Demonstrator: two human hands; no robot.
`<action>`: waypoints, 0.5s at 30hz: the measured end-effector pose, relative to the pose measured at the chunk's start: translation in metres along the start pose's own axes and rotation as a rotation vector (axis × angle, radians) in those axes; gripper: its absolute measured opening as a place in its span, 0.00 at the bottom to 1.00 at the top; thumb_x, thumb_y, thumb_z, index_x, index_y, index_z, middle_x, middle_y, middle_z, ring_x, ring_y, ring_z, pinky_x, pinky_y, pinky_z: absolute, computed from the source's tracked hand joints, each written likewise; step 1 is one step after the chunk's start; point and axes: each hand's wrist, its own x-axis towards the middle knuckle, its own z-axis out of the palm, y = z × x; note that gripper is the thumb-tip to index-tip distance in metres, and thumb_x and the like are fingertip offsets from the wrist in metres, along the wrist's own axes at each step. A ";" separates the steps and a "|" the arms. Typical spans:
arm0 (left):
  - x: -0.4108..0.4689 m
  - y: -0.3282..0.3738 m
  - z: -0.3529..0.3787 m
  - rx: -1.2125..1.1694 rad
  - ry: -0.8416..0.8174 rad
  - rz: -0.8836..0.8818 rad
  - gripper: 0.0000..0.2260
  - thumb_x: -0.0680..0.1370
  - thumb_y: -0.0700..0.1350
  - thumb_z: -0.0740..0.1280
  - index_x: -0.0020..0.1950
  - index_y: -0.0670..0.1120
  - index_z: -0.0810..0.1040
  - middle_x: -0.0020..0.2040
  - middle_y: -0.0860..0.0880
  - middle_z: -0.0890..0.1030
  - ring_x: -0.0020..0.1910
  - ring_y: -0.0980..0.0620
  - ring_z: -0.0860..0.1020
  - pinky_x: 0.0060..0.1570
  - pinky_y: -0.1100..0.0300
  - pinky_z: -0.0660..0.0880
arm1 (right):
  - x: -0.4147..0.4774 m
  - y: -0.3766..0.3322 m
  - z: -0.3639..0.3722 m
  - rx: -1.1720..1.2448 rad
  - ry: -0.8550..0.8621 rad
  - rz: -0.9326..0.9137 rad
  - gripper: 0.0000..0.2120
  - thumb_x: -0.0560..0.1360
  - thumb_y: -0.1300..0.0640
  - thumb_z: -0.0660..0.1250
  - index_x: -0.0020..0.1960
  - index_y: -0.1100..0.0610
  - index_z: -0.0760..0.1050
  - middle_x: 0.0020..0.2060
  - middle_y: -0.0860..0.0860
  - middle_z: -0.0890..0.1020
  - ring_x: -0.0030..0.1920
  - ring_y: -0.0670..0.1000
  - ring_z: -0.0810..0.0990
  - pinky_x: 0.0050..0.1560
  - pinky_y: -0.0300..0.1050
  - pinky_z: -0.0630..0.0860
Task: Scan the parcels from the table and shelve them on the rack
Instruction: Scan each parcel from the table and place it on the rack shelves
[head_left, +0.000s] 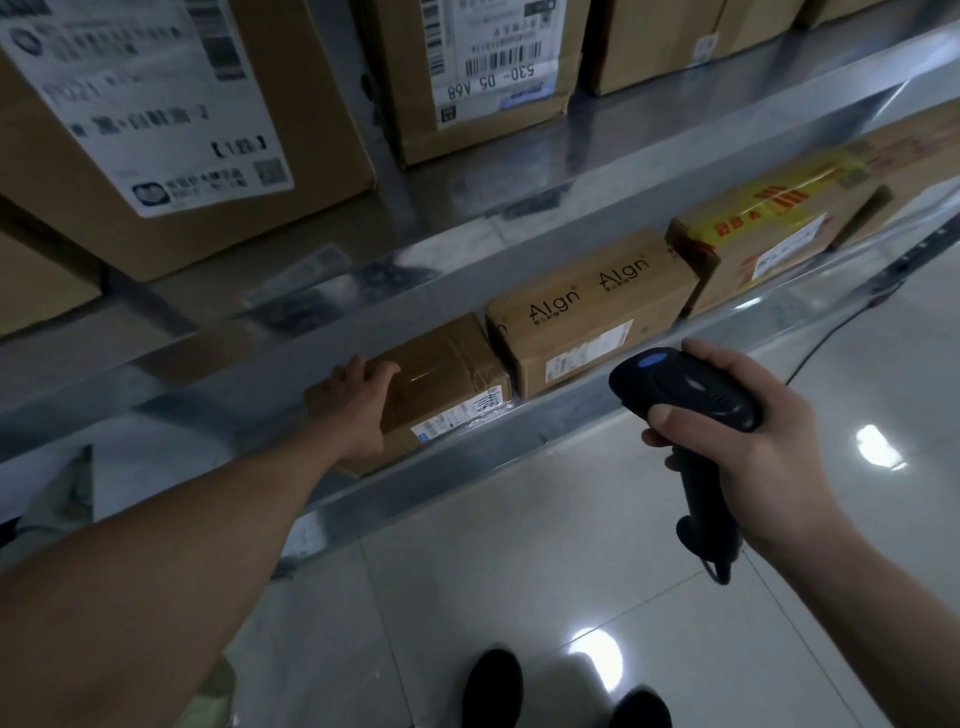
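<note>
On the upper level of the grey metal rack (566, 415), at the left, stands a large brown cardboard carton with a white shipping label (171, 156). Below it, on the lower shelf, the left hand (358, 402) reaches in with the arm stretched out. It lies over the left end of a small brown taped cardboard parcel (447, 379), with the fingers curled over the parcel's top edge, gripping it. The parcel sits at the front of the shelf, its white label facing outward. Touching the parcel's right side is a brown cardboard box printed "Algn" (587, 312).

In front of that box, off the shelf and above the glossy tiled floor (519, 571), the right hand (753, 457) is wrapped tightly round the handle of a black handheld barcode scanner (685, 395). The scanner's head points towards the rack, near the parcel's right end. Farther right on the lower shelf lies a cardboard box wrapped in yellow printed tape (769, 228).
</note>
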 end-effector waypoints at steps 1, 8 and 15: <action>0.000 0.000 0.000 -0.001 -0.002 0.002 0.43 0.69 0.46 0.76 0.75 0.56 0.53 0.73 0.44 0.58 0.69 0.40 0.66 0.62 0.39 0.73 | 0.000 0.001 0.000 0.001 -0.002 0.000 0.36 0.57 0.51 0.77 0.66 0.49 0.77 0.52 0.54 0.85 0.45 0.62 0.86 0.38 0.51 0.79; -0.005 0.005 0.002 -0.005 0.045 -0.018 0.42 0.70 0.45 0.76 0.77 0.55 0.55 0.75 0.45 0.55 0.71 0.40 0.63 0.63 0.42 0.72 | -0.004 0.000 0.000 -0.023 -0.027 0.004 0.37 0.57 0.50 0.82 0.64 0.46 0.77 0.53 0.53 0.85 0.46 0.60 0.86 0.39 0.50 0.80; -0.026 0.014 -0.009 -0.040 0.061 -0.006 0.49 0.68 0.60 0.78 0.79 0.51 0.53 0.78 0.43 0.53 0.75 0.39 0.60 0.69 0.39 0.67 | -0.011 -0.020 -0.012 -0.013 0.002 -0.008 0.33 0.63 0.58 0.83 0.66 0.50 0.77 0.52 0.53 0.86 0.46 0.62 0.86 0.40 0.52 0.80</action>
